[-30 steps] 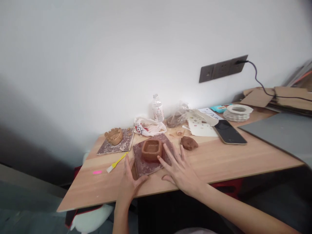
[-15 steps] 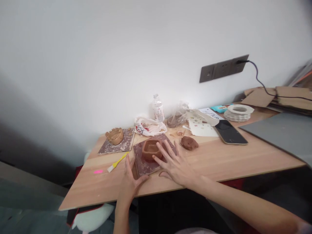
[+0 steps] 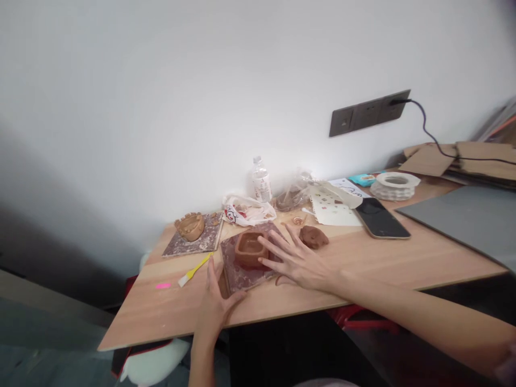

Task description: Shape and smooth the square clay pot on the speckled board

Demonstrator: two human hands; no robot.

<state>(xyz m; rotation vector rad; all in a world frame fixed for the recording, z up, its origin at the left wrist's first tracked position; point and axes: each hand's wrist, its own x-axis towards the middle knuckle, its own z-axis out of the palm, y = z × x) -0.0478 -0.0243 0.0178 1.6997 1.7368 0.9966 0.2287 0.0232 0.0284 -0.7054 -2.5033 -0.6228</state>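
A brown clay bowl (image 3: 250, 248) with a squarish rim stands on a dark, clay-smeared board (image 3: 237, 279). My right hand (image 3: 300, 262) is spread open over the board's right side, its fingertips close to the bowl's right wall; whether they touch it I cannot tell. At the board's left front corner is my left hand (image 3: 215, 298), open with thumb and fingers apart, holding nothing. A lump of brown clay (image 3: 313, 237) lies just beyond my right hand. To the left of the bowl rests a yellow brush (image 3: 195, 269) with pale bristles.
A second clay bowl (image 3: 190, 226) sits on another board (image 3: 171, 247) at the left. Along the wall stand a plastic bottle (image 3: 262, 180) and a crumpled bag (image 3: 248, 211). A phone (image 3: 382, 218), a white ring-shaped object (image 3: 395, 186) and a grey panel (image 3: 463, 220) lie to the right.
My right hand has shifted slightly right and away from me, uncovering more of the bowl's right side. My left hand has stayed nearly still.
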